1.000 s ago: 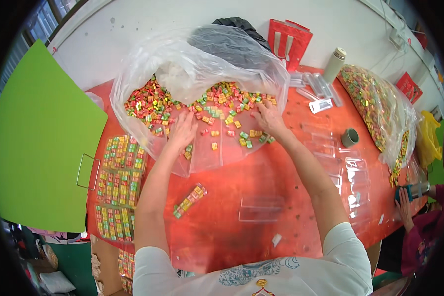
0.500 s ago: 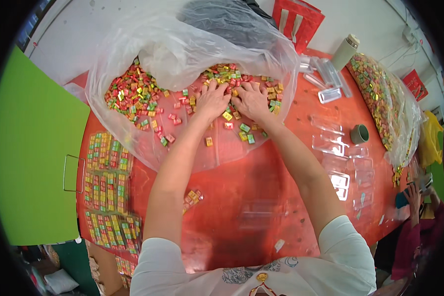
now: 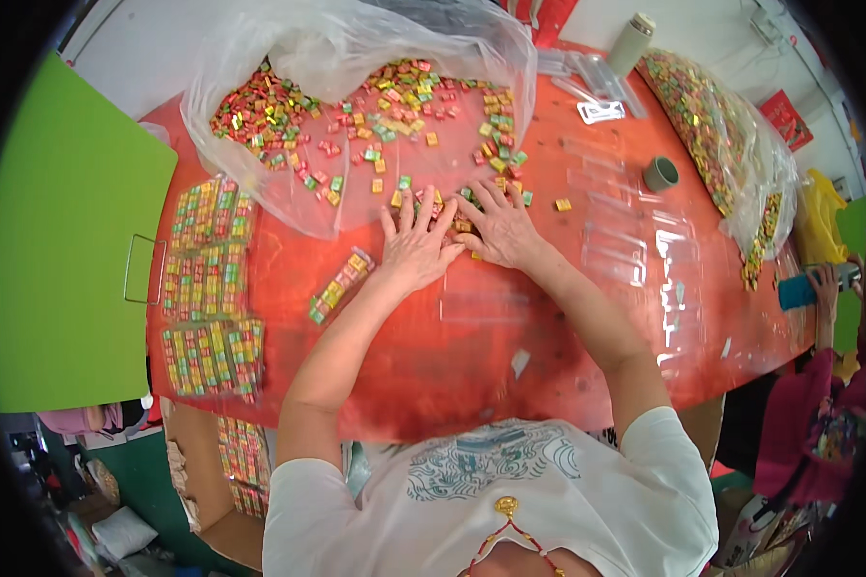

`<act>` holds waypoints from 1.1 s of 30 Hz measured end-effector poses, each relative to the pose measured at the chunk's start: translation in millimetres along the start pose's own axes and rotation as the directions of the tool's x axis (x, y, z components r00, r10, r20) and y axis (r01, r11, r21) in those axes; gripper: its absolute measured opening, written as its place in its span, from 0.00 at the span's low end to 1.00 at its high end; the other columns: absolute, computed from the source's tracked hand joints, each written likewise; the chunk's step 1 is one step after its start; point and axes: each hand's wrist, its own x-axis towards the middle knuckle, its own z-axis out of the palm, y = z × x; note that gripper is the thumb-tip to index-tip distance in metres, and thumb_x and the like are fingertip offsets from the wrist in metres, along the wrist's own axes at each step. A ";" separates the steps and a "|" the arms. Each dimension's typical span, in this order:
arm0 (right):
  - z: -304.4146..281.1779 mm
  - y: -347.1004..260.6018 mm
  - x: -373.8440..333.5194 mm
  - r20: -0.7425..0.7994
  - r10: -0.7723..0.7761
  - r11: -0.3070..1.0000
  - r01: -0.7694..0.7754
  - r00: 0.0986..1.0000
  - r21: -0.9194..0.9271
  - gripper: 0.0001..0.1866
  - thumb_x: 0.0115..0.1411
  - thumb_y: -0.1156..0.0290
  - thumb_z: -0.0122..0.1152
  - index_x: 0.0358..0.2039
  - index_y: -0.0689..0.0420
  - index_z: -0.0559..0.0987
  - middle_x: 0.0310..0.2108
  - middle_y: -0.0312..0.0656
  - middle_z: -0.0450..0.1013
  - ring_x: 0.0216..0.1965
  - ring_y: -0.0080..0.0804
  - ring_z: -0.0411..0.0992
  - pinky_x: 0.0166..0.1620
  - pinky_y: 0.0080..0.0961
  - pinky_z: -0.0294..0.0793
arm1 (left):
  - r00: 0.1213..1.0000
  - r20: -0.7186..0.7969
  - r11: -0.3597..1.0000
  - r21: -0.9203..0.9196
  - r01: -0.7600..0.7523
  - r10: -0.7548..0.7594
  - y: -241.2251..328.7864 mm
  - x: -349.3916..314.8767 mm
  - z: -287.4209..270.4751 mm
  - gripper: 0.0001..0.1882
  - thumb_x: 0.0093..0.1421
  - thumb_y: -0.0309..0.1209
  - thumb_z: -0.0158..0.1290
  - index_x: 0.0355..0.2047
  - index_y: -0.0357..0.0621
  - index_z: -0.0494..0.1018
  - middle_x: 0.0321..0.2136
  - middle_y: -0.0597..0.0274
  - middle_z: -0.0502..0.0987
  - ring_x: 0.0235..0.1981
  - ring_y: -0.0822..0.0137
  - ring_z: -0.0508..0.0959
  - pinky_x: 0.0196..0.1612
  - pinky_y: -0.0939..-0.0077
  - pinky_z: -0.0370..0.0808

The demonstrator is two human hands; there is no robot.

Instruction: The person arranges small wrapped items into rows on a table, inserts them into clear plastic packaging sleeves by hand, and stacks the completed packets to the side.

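Note:
My left hand (image 3: 417, 248) lies with its fingers spread over small wrapped candies (image 3: 464, 226) at the near edge of a clear plastic bag (image 3: 293, 197). Opposite it, my right hand (image 3: 502, 229) has its fingers stretched out, touching the same cluster from the right. The candies are red, green and yellow-orange blocks, partly covered by my fingers. Left of my left wrist rests a narrow clear tray filled with candies (image 3: 341, 286). A clear empty tray (image 3: 486, 306) shows faintly just below my hands. A big candy pile (image 3: 265, 111) lies farther back on the bag.
Filled trays (image 3: 207, 279) are stacked along the table's left edge beside a green panel (image 3: 67, 231). On the right are clear empty trays (image 3: 611, 240), a small cup (image 3: 660, 174), a bottle (image 3: 631, 44) and a large candy bag (image 3: 693, 125). A co-worker's hand (image 3: 826, 288) is at far right.
Both hands have drawn back toward me from the pile, bringing candies to the bag's near edge. The view has shifted, and the filled tray by my left arm now shows more fully.

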 end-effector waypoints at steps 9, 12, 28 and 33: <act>-39.3 -24.3 -51.2 0.033 0.092 0.991 -0.095 0.995 0.099 0.24 0.58 0.54 0.63 0.54 0.45 0.78 0.64 0.46 0.62 0.66 0.48 0.59 0.62 0.60 0.59 | 0.999 -0.044 0.981 -0.195 -0.005 -0.004 17.8 -58.9 -1.1 0.28 0.65 0.44 0.52 0.64 0.54 0.68 0.71 0.56 0.56 0.74 0.50 0.48 0.66 0.22 0.38; -42.9 -38.3 -69.0 0.009 0.058 0.990 -0.059 0.998 0.130 0.21 0.58 0.56 0.64 0.51 0.47 0.80 0.62 0.43 0.65 0.65 0.46 0.61 0.63 0.57 0.57 | 0.996 -0.082 0.978 -0.205 -0.048 0.031 30.1 -81.1 2.5 0.24 0.66 0.40 0.52 0.61 0.51 0.70 0.68 0.56 0.60 0.72 0.51 0.54 0.66 0.24 0.40; -35.3 -88.5 -52.2 -0.032 0.103 0.994 -0.102 0.994 0.034 0.17 0.55 0.61 0.65 0.43 0.54 0.82 0.56 0.45 0.70 0.61 0.42 0.64 0.63 0.53 0.56 | 0.980 -0.143 0.963 0.215 0.165 -0.136 -13.3 -50.1 -20.2 0.17 0.61 0.31 0.51 0.49 0.40 0.75 0.62 0.42 0.67 0.68 0.40 0.60 0.65 0.24 0.46; -33.5 -85.0 -56.3 0.033 0.030 0.992 -0.034 0.999 0.122 0.15 0.54 0.66 0.65 0.43 0.54 0.82 0.56 0.45 0.70 0.61 0.40 0.64 0.64 0.54 0.55 | 0.979 -0.175 0.980 0.151 0.128 -0.101 -7.2 -62.2 -8.9 0.13 0.60 0.31 0.52 0.44 0.39 0.76 0.59 0.42 0.69 0.67 0.39 0.61 0.64 0.22 0.45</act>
